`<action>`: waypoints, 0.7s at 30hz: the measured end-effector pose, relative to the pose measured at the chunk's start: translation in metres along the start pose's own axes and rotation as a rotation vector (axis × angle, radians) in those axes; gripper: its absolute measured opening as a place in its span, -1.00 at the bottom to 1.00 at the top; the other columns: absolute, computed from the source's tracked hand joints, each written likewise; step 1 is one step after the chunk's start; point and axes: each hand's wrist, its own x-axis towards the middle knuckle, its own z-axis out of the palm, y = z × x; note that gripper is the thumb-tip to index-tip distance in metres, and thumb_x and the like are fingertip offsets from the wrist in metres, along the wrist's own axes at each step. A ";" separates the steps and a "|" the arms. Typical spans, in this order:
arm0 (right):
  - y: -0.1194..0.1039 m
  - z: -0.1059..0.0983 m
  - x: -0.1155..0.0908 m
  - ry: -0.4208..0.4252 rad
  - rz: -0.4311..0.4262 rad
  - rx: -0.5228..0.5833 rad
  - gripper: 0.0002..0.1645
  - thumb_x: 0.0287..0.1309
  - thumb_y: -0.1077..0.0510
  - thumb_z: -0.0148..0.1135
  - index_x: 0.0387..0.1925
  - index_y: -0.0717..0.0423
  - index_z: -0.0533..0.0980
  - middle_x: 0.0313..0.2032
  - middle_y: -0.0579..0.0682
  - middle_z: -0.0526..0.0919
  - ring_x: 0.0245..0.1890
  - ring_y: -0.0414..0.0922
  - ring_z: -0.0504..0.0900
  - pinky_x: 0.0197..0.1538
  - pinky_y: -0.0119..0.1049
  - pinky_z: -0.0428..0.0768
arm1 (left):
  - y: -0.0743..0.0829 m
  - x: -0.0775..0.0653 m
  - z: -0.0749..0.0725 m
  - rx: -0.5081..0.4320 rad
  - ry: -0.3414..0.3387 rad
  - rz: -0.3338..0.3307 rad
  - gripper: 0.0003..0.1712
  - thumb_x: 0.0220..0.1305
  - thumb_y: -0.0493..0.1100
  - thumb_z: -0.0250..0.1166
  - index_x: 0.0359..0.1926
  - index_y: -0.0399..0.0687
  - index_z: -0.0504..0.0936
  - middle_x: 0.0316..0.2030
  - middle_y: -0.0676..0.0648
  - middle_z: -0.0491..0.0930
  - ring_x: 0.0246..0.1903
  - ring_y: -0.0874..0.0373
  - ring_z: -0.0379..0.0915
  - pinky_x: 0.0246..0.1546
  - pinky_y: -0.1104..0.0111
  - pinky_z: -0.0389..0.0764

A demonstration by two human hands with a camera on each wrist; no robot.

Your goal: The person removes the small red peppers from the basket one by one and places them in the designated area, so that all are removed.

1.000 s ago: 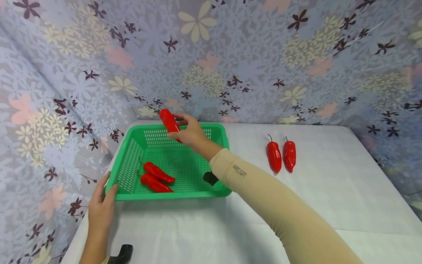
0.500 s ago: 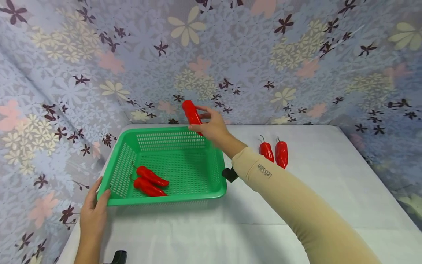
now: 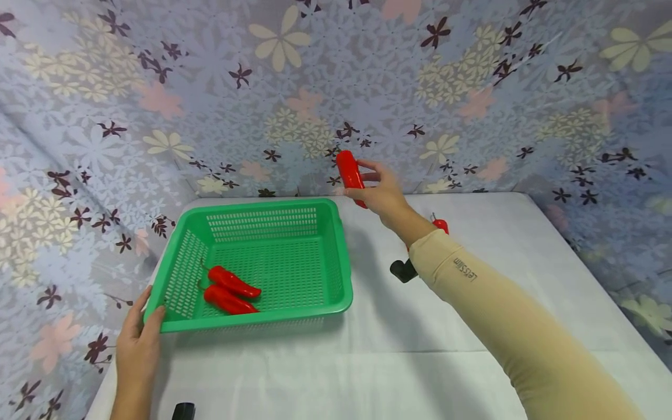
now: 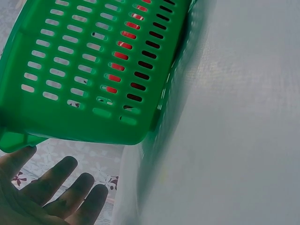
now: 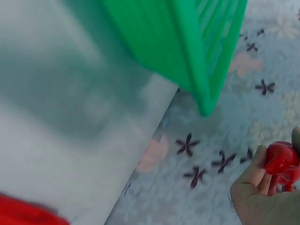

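Note:
My right hand [image 3: 385,195] holds a red chili pepper [image 3: 348,168] between thumb and fingers, raised beyond the right end of the green plastic basket [image 3: 344,262]. In the right wrist view the held pepper [image 5: 280,158] shows its rounded red end. My left hand [image 3: 137,344] grips the basket's near left corner, thumb over the rim; the left wrist view shows its other fingers [image 4: 56,176] spread below the rim. Inside the basket lie two red chili peppers, one [image 3: 233,281] just behind the other [image 3: 228,300], at the left.
Another red pepper [image 3: 441,224] on the white-covered table [image 3: 294,373] peeks out behind my right forearm, mostly hidden. Flowered cloth [image 3: 210,116] hangs behind and at the left. Black wrist devices show at the right wrist [image 3: 403,270] and bottom left [image 3: 184,411].
My right hand has carried the pepper rightward, from above the basket to past its right end. My forearm now covers most of the peppers on the table. The left hand stays at the corner.

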 end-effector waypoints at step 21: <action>0.032 -0.120 -0.004 0.254 0.088 -0.111 0.00 0.21 0.13 0.44 0.56 -0.11 0.12 0.41 0.18 0.26 0.33 0.17 0.33 0.15 0.02 0.53 | 0.002 0.000 0.002 0.024 0.015 -0.021 -0.38 0.53 0.15 0.03 0.54 0.44 0.20 0.48 -0.06 0.22 0.37 0.03 0.16 0.39 0.09 0.13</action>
